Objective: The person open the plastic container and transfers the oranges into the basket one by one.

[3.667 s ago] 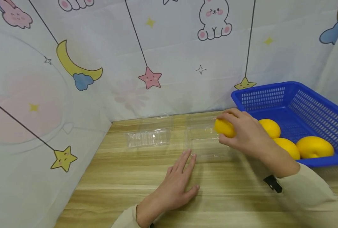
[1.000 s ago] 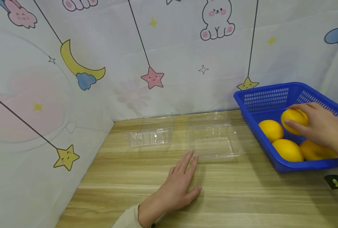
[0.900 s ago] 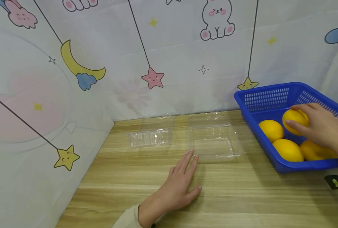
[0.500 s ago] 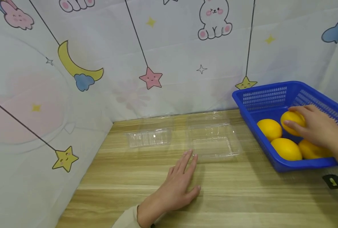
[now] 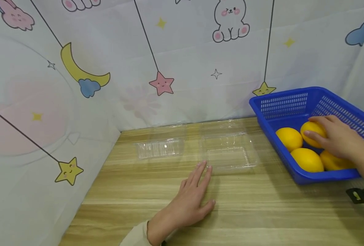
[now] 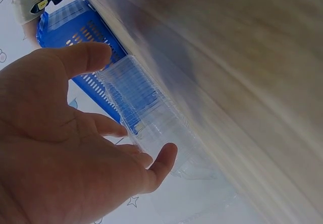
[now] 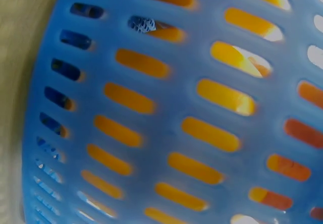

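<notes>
In the head view my right hand (image 5: 338, 140) reaches into the blue basket (image 5: 298, 177), thumb and fingers round a yellow-orange fruit (image 5: 313, 134). Several more yellow-orange fruits (image 5: 306, 160) lie against the basket's near and left sides, right beside the held one. My left hand (image 5: 186, 203) rests on the table with its fingers spread, fingertips close to the front edge of a clear plastic container (image 5: 228, 157) with its lid up. The left wrist view shows the palm side of this hand (image 6: 75, 133) and nothing in it. In the right wrist view the basket wall hides the right hand.
Left of that container stands a second clear container (image 5: 160, 149), lid also raised. Both are near the back edge of the wooden table (image 5: 133, 194). A printed cloth (image 5: 188, 61) hangs behind and to the left.
3.7 seconds ago my right hand held a yellow-orange fruit over the right clear container. It has moved right to the basket and sunk a little lower there with the fruit. The left hand stays put.
</notes>
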{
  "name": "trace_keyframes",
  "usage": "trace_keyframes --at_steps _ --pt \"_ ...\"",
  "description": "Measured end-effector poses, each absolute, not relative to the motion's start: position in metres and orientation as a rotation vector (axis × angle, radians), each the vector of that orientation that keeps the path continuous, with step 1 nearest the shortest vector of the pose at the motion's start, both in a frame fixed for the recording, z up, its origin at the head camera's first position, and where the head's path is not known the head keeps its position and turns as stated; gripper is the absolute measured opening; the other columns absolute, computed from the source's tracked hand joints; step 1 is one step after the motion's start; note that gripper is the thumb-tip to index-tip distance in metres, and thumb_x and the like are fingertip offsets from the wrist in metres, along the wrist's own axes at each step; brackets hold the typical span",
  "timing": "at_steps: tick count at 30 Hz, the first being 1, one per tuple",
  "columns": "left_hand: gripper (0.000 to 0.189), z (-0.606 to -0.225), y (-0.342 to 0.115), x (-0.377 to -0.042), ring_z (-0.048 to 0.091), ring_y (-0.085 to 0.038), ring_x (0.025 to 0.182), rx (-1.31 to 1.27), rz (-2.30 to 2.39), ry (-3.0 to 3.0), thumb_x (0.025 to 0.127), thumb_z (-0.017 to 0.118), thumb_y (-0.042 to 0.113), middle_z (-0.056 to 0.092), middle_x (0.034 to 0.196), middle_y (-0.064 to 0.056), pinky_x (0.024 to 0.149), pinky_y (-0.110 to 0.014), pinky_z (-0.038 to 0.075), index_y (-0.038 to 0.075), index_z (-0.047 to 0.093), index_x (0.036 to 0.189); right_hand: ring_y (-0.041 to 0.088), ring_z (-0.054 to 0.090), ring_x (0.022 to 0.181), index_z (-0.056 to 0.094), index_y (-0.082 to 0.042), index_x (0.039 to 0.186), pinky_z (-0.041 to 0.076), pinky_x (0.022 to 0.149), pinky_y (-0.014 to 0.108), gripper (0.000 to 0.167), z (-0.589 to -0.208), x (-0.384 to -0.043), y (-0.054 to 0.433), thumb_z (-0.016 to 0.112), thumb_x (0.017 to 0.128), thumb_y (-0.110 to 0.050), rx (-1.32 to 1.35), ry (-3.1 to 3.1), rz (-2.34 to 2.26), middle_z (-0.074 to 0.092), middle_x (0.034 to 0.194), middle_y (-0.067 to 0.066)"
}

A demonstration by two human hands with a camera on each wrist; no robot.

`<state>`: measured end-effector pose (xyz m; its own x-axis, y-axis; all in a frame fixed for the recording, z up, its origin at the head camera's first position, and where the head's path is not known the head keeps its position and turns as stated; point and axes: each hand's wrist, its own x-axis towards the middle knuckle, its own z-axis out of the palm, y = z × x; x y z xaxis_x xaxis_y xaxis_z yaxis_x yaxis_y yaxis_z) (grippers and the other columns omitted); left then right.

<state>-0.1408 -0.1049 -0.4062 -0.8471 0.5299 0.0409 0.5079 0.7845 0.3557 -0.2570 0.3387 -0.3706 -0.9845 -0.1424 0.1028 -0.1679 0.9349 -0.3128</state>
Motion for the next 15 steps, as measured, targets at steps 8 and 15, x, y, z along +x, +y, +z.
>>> trace_keyframes --at_steps 8,15 --pt "0.088 -0.4062 -0.1055 -0.1411 0.008 -0.03 0.165 0.855 0.566 2.902 0.103 0.067 0.03 0.003 0.179 -0.012 0.121 -0.061 0.034 0.005 0.016 0.17 0.071 0.033 0.125 0.026 0.021 0.151 0.031 0.103 0.083 0.071 -0.3666 -0.2594 0.338 0.035 0.116 -0.04 0.254 -3.092 0.552 0.023 0.141 0.053" --pt "0.088 -0.4063 -0.106 -0.1413 0.008 -0.03 0.165 0.85 0.575 2.898 0.103 0.067 0.03 0.003 0.179 -0.011 0.121 -0.06 0.034 0.005 0.017 0.17 0.07 0.039 0.124 0.031 0.017 0.151 0.036 0.099 0.083 0.053 -0.3712 -0.2568 0.3418 0.042 0.115 -0.021 0.401 -3.177 0.48 0.025 0.142 0.05"
